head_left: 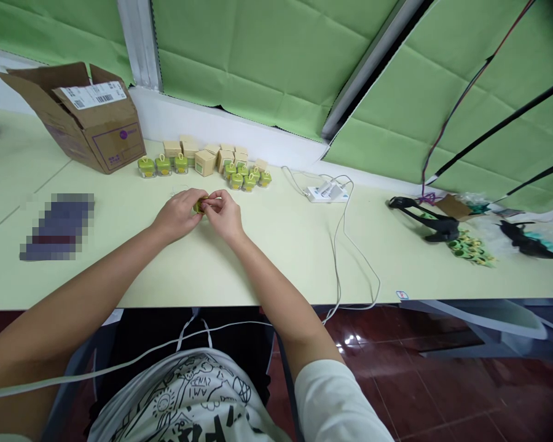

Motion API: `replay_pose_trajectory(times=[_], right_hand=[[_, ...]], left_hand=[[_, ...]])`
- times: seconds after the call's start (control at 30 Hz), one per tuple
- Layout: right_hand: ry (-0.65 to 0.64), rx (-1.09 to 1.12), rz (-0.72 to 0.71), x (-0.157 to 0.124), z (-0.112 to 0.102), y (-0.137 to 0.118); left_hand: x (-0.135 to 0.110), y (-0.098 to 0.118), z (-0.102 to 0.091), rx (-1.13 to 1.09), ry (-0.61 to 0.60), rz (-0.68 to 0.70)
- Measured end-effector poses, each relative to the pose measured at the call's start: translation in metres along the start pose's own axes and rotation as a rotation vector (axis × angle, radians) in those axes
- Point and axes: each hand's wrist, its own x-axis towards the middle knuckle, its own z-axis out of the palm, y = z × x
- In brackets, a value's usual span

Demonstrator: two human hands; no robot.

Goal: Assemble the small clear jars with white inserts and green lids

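My left hand [177, 216] and my right hand [225, 217] meet over the table, fingers closed around a small green-lidded jar [198, 206]. Fingers of both hands cover most of it. Just beyond them stand three similar clear jars [163, 166] with green lids and pale loops on top. A cluster of more such jars [249, 182] sits to the right. Behind are several small kraft-paper boxes [205, 162], some lying at angles. A thin pale thread or cord seems to lie on the table just behind my left hand.
An open cardboard carton [96, 129] stands at the back left. A blurred dark flat item [58, 227] lies nearer on the left. A white power strip [328, 192] with trailing cables is right of the jars. Farther right lie a black strap-like device [426, 220] and green-yellow pieces [470, 247].
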Motion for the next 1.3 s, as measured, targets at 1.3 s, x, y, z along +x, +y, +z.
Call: replay_pose_trajectory(times=[1.3], right_hand=[[-0.176,0.325,0.139,0.018,-0.011,0.014]], left_hand=[[0.001,0.011,-0.008,-0.056,0.035,0.044]])
